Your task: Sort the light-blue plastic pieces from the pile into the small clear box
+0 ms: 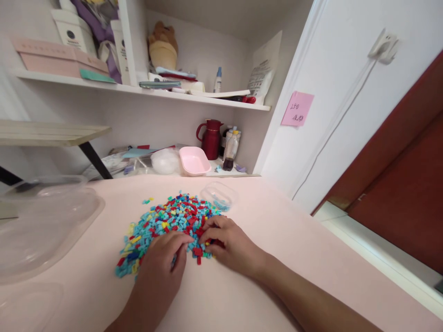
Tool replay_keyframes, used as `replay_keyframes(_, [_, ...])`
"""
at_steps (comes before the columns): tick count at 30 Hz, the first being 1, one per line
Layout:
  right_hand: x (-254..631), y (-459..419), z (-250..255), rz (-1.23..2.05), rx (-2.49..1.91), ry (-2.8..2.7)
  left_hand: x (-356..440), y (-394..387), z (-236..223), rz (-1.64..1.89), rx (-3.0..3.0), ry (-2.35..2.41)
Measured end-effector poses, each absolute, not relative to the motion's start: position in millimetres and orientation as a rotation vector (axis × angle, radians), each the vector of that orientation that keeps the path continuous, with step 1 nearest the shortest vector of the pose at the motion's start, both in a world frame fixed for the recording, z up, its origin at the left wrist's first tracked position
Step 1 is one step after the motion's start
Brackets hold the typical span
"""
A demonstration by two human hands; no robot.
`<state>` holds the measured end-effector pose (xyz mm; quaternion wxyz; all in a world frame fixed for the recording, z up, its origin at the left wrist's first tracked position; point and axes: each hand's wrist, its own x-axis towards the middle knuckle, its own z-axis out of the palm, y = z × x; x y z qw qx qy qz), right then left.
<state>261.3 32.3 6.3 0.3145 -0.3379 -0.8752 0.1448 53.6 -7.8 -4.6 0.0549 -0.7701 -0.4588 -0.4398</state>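
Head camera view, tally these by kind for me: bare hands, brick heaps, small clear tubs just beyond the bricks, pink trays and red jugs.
Bare hands: 2 (left hand, right hand)
Brick heap: 1
Small clear tub: 1
Pink tray: 1
Red jug: 1
Total: 6

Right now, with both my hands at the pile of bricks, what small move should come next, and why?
Perhaps use your right hand to drop a light-blue brick from the pile into the small clear tub: blue pieces already show inside it, and it sits just beyond that hand.
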Motion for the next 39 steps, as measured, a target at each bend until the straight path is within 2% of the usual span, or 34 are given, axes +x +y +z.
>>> replay_keyframes(9, [262, 29, 11, 0.529, -0.929, -2.118, 54, -8, -4, -1.298, -2.338, -1.371])
replay_keyframes(20, [312, 83, 19, 0.218, -1.264, -1.550, 56, -8, -8, -1.341, -2.268, -1.298])
replay_keyframes(29, [323, 76, 27, 0.352, -1.253, -1.559, 54, -3, -7, -1.361, -2.250, -1.275])
replay_keyframes(33, [316, 54, 39, 0.605, -1.304, -1.790, 55, -4, -8, -1.355, -2.257, -1.290])
replay_keyframes(39, [315, 41, 48, 0.688, -1.274, -2.149, 55, -8, -7, -1.292, -2.387, -1.266])
